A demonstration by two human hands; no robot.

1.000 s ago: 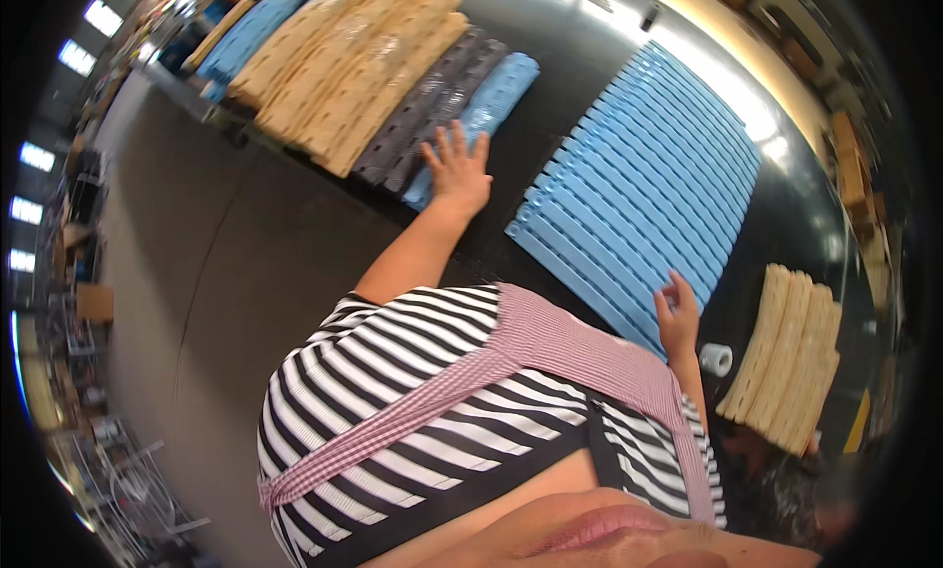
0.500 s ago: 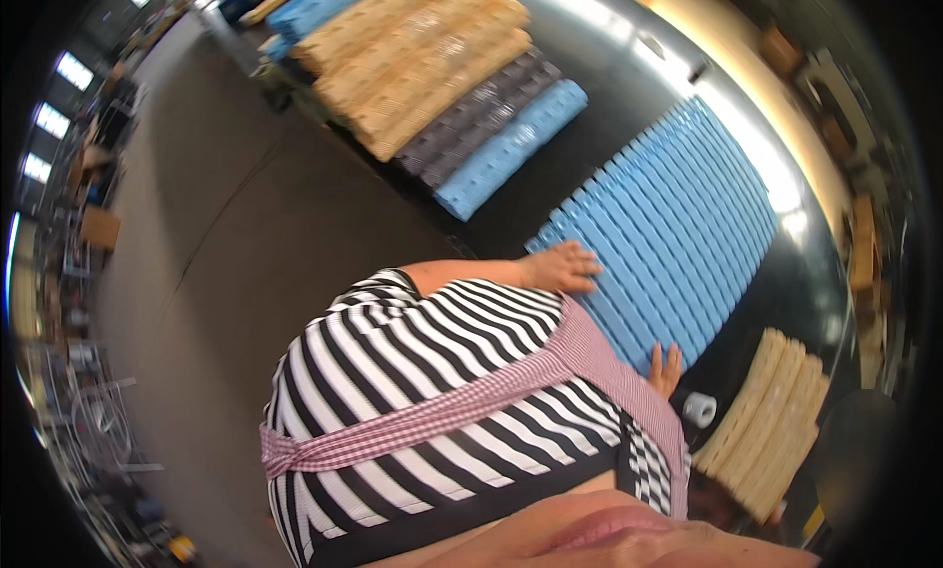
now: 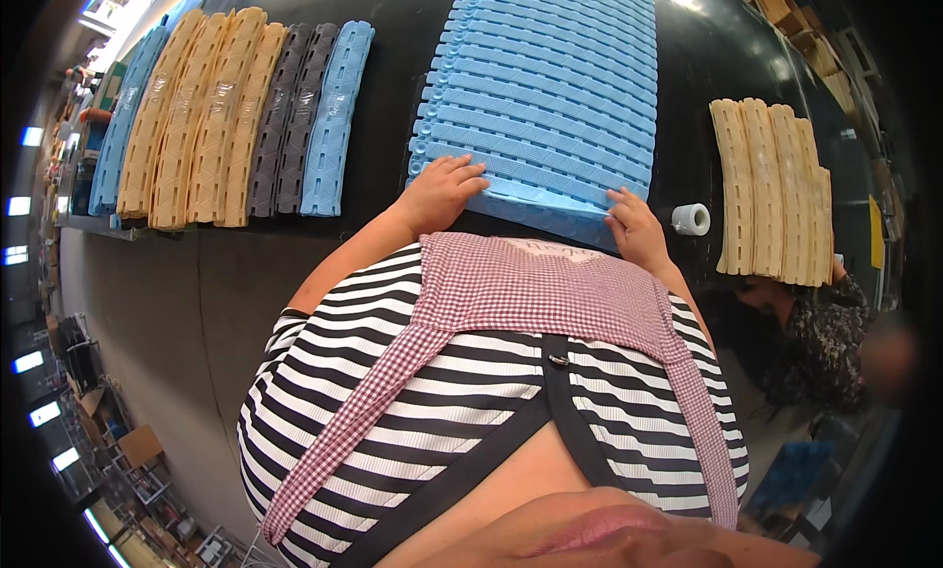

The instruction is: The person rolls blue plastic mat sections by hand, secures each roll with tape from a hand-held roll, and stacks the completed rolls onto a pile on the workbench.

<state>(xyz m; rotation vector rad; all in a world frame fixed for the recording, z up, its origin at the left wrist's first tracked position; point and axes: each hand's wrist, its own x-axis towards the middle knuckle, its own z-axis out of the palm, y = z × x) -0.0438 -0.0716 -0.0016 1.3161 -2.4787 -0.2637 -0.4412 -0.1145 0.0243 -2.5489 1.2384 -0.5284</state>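
Observation:
A blue slatted plastic mat [image 3: 540, 116] lies across the dark table in front of me. Its nearest slat is tilted at the edge close to my body. My left hand [image 3: 444, 190] grips the mat's near left corner, fingers bent over the top. At the near right corner, my right hand [image 3: 637, 224] holds the end of the tilted slat, fingertips on top. Both thumbs are mostly hidden. Just right of my right hand, a roll of clear tape [image 3: 691, 219] lies on its side.
To the left lie bundles of rolled or folded slatted mats: blue [image 3: 339, 121], dark grey [image 3: 295, 126] and tan [image 3: 221, 116]. More tan bundles [image 3: 776, 190] lie at the right. Beside them is another person's patterned sleeve [image 3: 835, 337]. The dark table [image 3: 678, 86] runs underneath.
My view has turned, so the mat now stands straight ahead. The mat's near edge has become tilted, and my hands have closed on its two near corners.

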